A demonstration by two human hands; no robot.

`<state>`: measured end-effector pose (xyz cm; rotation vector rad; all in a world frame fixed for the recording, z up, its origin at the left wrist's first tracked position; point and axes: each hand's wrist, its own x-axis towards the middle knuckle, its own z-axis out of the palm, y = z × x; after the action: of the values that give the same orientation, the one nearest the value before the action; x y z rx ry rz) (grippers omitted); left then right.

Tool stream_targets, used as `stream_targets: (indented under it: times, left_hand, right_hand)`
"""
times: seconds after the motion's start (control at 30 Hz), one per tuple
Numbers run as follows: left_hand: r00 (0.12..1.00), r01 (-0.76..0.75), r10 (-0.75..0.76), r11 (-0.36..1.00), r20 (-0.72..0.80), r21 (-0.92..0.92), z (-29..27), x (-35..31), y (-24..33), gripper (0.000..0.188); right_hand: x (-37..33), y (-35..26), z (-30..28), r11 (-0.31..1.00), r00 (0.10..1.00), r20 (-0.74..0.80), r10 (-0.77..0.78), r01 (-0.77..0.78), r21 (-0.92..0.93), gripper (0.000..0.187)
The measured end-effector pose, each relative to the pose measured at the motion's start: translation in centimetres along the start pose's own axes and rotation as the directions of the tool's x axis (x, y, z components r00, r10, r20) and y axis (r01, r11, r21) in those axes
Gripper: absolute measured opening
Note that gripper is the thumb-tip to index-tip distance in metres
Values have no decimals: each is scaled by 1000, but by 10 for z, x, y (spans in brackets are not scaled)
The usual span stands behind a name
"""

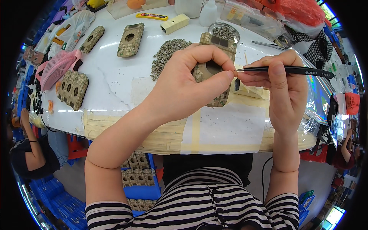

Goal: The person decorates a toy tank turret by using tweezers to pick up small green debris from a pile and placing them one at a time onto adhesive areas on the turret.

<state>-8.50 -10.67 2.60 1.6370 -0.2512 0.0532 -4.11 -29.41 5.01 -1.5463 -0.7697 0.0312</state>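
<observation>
In my right hand (285, 82) is a pair of black tweezers (303, 70), held level with the tips pointing left. Those tips meet the thumb and forefinger of my left hand (184, 82), pressed together in a pinch. Anything between these fingertips is too small to make out. Behind my left hand a camouflage-patterned part with a round hole (218, 41) is partly covered. To its left lies a heap of small grey metal pieces (168, 53); beyond it, a round metal dish (237, 35) holds more. A cream taped block (251, 91) sits below the tweezers.
More camouflage parts (130, 40) lie on the white table (105, 82) to the left, near a pink mesh item (61, 65). A cream box (174, 23) and white bottle (208, 14) stand at the back. Other people (34, 153) sit at both sides.
</observation>
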Motion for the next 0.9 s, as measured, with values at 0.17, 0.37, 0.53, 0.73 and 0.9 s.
stream_targets:
  times: [0.17, 0.37, 0.53, 0.73, 0.9]
  left_hand:
    - [1000, 4, -4, 1000, -3, -10, 0, 0, 0, 8]
    - [999, 38, -38, 998, -1, -46, 1, 0, 1, 9]
    - [995, 100, -96, 985, 34, -140, 0, -1, 5, 10]
    - [968, 241, -181, 858, 173, -454, -6, 2, 8, 19]
    - [948, 312, -219, 780, 230, -542, -8, 2, 10, 23]
  right_hand:
    - [0, 0, -1, 1000, 1000, 10, -7, 7, -13, 22]
    - [0, 1, -1, 1000, 1000, 16, -11, 11, 6, 22]
    - [0, 1, -3, 999, 999, 37, -31, 31, 10, 22]
    - [0, 0, -11, 992, 980, 157, -120, 126, -29, 20]
    - [-1, 2, -6, 988, 969, 199, -145, 153, -23, 18]
